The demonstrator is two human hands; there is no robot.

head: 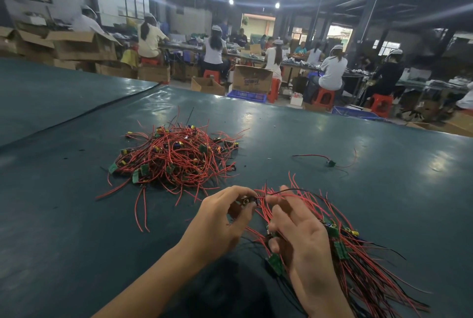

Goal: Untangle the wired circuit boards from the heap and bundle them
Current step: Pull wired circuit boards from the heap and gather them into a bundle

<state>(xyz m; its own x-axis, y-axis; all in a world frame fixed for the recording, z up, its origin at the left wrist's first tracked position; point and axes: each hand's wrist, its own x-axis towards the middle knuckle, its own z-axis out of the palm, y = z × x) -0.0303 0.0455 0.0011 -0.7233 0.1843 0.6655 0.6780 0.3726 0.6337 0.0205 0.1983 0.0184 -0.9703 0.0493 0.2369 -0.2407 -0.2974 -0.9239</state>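
Table w/ dark green mat fills most of the view. Past its far edge, workers sit on red stools among cardboard boxes.

Heap of wired circuit boards lies centre-left on the mat: red leads tangled, green boards poking out at its near-left edge, loose wire ends trailing twd the person.

Bundle of sorted boards sits near-right, gripped in the right hand, leads fanning out to the right and down onto the mat.

Both forearms come in from the bottom edge, hands close together in front of the heap.

Right hand: back of hand to the camera, thumb up, fingers curled round the bundle's boards.

Left hand: wrist bent, fingers curled, thumb + forefinger pinching a small dark board whose wires run across to the right hand.

One lone wired board lies on the mat to the right, well apart from the heap.
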